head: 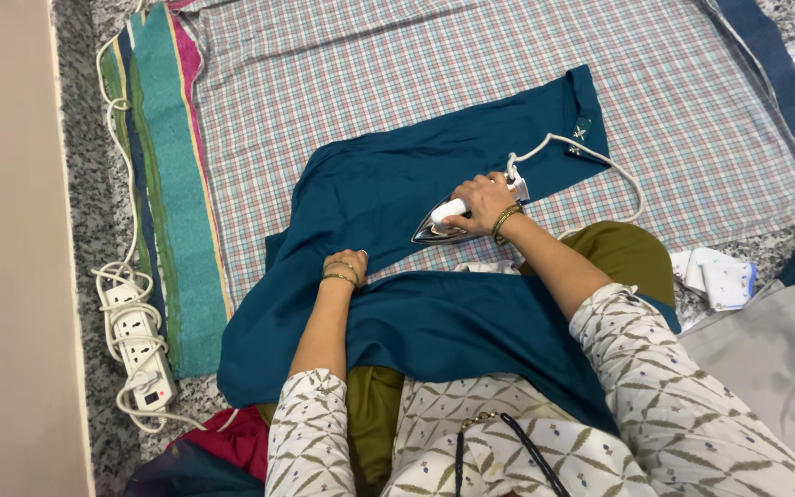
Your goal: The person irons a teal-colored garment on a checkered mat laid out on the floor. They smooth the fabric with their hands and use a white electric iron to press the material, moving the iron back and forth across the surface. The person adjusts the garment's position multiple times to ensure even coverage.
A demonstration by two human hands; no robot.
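A: Where is there open room to pass?

B: Over the checked cloth (397,55) beyond the teal garment (388,184); its far half lies flat and bare.

A: And what blocks the way?

B: The iron's white cord (591,152) loops across the cloth on the right. Along the left, the power strip (140,354) and its coiled cable (126,120) lie on the floor by the wall (11,248). Folded white cloths (715,276) sit near the right elbow.

My right hand (482,201) grips a glossy white plastic iron (453,221) with shiny metal soleplate, on matt teal cloth (388,184) over woven checked fabric (416,55).
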